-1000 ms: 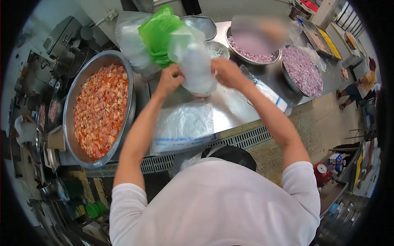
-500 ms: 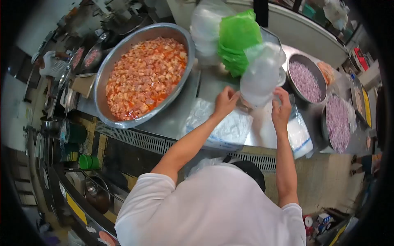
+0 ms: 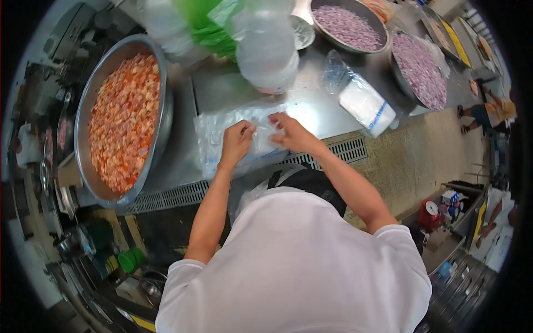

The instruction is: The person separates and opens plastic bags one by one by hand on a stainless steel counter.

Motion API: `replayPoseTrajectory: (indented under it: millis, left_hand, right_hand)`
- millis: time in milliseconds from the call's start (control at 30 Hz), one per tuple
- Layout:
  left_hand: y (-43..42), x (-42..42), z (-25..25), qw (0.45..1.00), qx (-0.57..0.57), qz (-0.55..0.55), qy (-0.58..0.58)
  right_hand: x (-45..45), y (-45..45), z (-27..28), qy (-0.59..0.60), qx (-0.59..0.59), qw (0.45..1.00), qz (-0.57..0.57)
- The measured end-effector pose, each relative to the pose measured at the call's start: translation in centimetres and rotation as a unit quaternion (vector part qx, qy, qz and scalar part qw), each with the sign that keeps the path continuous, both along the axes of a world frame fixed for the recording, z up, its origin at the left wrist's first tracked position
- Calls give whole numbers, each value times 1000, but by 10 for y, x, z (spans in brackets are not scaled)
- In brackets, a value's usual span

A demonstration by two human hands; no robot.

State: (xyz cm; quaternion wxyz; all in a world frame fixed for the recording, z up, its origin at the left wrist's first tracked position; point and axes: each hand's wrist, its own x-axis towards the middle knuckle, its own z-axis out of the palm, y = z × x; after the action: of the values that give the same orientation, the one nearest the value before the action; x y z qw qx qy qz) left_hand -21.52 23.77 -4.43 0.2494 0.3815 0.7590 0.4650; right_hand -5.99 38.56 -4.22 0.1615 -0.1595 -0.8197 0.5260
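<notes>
A flat stack of clear plastic bags [image 3: 214,145] lies at the front edge of the metal table. Over it my left hand [image 3: 237,143] is closed, thumb and fingertips pinched at what looks like a thin plastic bag. Close beside it, my right hand [image 3: 293,135] has bent fingers held apart, slightly blurred, above the right part of the stack. Clear film shows faintly between the hands. Just beyond them stands a stack of translucent plastic tubs [image 3: 266,61]. To the right lies a clear packet with white contents [image 3: 366,105].
A large metal basin [image 3: 161,111] of diced, reddish meat stands left. Green plastic bags [image 3: 208,28] are at the back. Bowls of chopped onion [image 3: 347,25] and more chopped onion [image 3: 422,69] sit right. A person [image 3: 491,114] stands at far right.
Both hands have left the tubs and come down to the flat plastic bags, closer together. The tubs now stand released. The view has shifted to the right.
</notes>
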Motion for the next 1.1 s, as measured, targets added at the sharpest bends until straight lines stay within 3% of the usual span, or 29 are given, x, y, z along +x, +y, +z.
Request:
replayPoseTrajectory:
  millis: [33,67,100,167,233,300,400,500,533,633,700,733,767,800,833,867,900,933,967,1033,1067,1100]
  left_hand:
    - [0,-1,4,1000,13,3,-8]
    - [2,-1,12,1000,27,6,-13]
    - [6,-3,21,999,30,38,19]
    - [6,2,42,991,36,105,75]
    - [2,-2,52,986,-32,133,93]
    - [1,12,50,990,-77,35,-111]
    - [6,36,64,972,6,29,-233]
    - [18,25,77,865,212,181,-418]
    - [17,14,85,811,234,152,-515]
    - [6,14,128,724,269,-115,-625]
    - [7,10,144,820,177,-205,-504]
    - [8,5,153,857,129,-242,-436]
    - [11,-10,168,937,141,-211,-239]
    - [20,-25,190,975,139,-169,-30]
    - [46,-22,222,940,310,-84,116]
    - [61,-34,253,880,343,-47,327]
    - [73,-56,272,812,315,-55,488]
    - [90,-77,276,792,249,-82,552]
    - [110,-99,266,833,186,-114,508]
    - [132,-135,202,918,183,-169,309]
    - [147,-153,166,912,185,-206,304]
    - [141,-150,114,948,104,-184,239]
  right_hand:
    - [-1,-2,4,-56,-55,996,34]
    - [-5,1,-2,-101,-9,992,69]
    - [-7,2,-7,-100,-57,989,97]
    - [-8,-8,8,-40,-88,995,39]
    - [-10,-11,5,7,-108,994,-5]
    - [-11,-15,29,-36,-106,993,-34]
    - [-12,-20,46,-32,-87,993,-67]
    - [-11,-16,47,32,-114,980,-162]
    - [-9,-3,31,59,-87,973,-204]
    - [3,47,38,72,-39,947,-310]
    - [5,68,104,213,-336,882,-252]
    - [14,64,163,268,-318,898,-144]
    - [22,57,220,319,-299,899,-32]
    - [23,56,253,321,-188,921,113]
    - [21,55,275,318,-76,911,253]
    - [11,60,295,269,75,937,208]
    - [-3,69,306,212,225,938,157]
    - [-25,85,298,229,347,903,103]
    - [-41,106,288,168,380,904,104]
    - [-59,139,241,20,421,900,114]
    - [-66,156,206,-66,431,892,121]
    - [-67,157,157,-40,365,928,66]
